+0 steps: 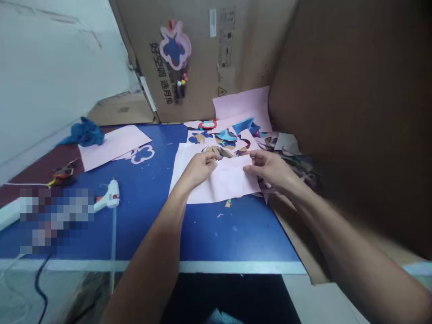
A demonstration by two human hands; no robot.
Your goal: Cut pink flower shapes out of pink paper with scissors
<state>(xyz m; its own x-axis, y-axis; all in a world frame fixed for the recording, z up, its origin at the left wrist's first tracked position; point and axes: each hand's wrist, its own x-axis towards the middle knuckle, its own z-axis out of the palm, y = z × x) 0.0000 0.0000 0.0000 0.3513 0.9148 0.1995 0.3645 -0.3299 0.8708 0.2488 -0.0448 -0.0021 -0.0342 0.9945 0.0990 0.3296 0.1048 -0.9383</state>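
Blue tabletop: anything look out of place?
Yes, untidy: cut scraps lie jumbled beyond the pale pink sheet, and a small tan bit sits loose by its near edge. A pixelated patch hides some detail at left.

Sheet: pale pink, almost white where the light catches it; thin, paper-like (231,182)
Count: one sheet or overlapping layers, cannot tell
Surface: plain, softly creased and bowed between the hands
Grip: left hand (200,170) at far middle part; right hand (270,168) pinching far right part, thumb on upper face
Pose: roughly flat, slightly buckled; near edge gently curved
Location: over the blue table (145,229), right of its middle, well in from the near edge
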